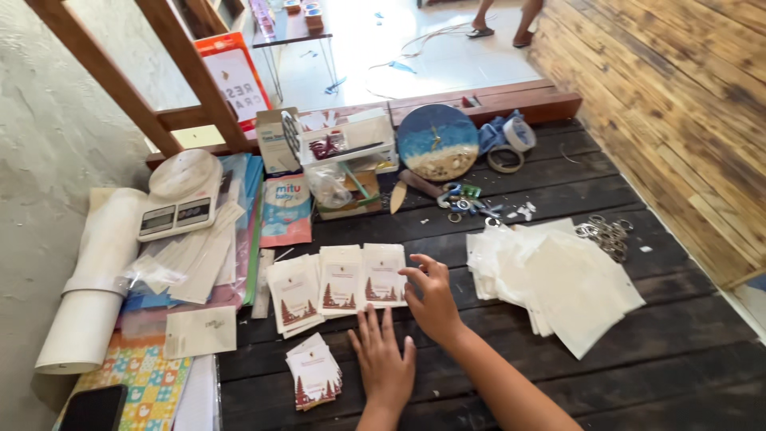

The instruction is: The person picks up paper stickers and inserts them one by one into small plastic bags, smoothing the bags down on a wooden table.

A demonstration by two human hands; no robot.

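Left hand (384,361) flat on the dark plank floor (654,351), fingers spread, holding nothing. Right hand (432,298) crossed above it, fingers loosely apart, fingertips touching the right-most printed card (384,274) in a row of three card stacks (339,281) near the floor's middle. Small stack of the same cards (313,372) lay just left of the left hand. Loose pile of blank white sheets (558,279) to the right, well apart from the hands. Bunch of metal key rings (606,234) beyond that pile, toward the right edge. Round blue-and-sand resin clock (438,141) leaned at the far edge against a wooden step. Tape rolls (511,148) beside it. Clear organiser tray (343,144) and a plastic bag behind the cards. White kitchen scale (179,191) at far left on stacked paper. White paper roll (92,279) along the left edge. Black phone (94,409) at the near left corner on a patterned mat. Another person's feet (503,24) at the top, far off. Nothing between the hands and the cards.
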